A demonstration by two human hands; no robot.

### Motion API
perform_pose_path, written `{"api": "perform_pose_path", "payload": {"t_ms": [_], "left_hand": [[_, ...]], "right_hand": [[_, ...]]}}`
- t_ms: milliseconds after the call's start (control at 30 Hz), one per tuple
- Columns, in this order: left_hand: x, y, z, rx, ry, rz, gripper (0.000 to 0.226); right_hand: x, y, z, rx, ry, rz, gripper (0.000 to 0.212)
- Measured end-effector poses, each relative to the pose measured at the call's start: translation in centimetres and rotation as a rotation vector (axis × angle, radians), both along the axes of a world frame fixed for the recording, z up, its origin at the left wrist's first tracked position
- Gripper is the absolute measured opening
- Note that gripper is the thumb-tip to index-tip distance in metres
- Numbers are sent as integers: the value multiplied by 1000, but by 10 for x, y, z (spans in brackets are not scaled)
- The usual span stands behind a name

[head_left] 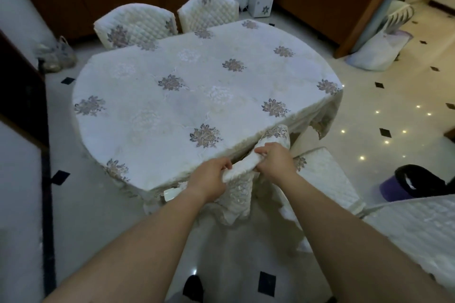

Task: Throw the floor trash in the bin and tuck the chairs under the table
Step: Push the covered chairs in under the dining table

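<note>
— Two hands on one chair, is that right?

— Yes. My left hand and right hand are both closed on the top edge of the cream quilted chair back with a floral cover, right at the near rim of the table.

— Where is the chair relative to the table?

— Its back touches the hanging edge of the white floral-embroidered tablecloth covering the oval table; I cannot tell how far the seat sits under.

— What else is around?

— Two more quilted chairs stand against the far side. Another quilted chair seat sits just right of my hands, out from the table. Beyond it, on the white tiled floor, a purple bin with a black liner. A white plastic sack leans near the wooden door frame.
</note>
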State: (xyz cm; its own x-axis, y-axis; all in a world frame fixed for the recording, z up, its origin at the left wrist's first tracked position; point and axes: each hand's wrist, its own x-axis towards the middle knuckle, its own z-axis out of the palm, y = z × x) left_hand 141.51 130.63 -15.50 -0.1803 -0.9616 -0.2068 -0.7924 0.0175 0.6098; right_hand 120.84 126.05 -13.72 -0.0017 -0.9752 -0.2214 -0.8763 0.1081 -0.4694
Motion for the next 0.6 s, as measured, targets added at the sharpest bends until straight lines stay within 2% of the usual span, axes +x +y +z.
{"api": "perform_pose_path", "payload": {"t_ms": [300, 433, 600], "left_hand": [[-8, 6, 8, 53, -4, 123, 46], [-12, 18, 12, 75, -8, 213, 43], [-25, 25, 15, 69, -36, 280, 46]], "right_hand": [[-4, 1, -2, -23, -57, 18, 48], [-5, 7, 1, 9, -45, 79, 50], [-10, 7, 4, 7, -33, 79, 40]]}}
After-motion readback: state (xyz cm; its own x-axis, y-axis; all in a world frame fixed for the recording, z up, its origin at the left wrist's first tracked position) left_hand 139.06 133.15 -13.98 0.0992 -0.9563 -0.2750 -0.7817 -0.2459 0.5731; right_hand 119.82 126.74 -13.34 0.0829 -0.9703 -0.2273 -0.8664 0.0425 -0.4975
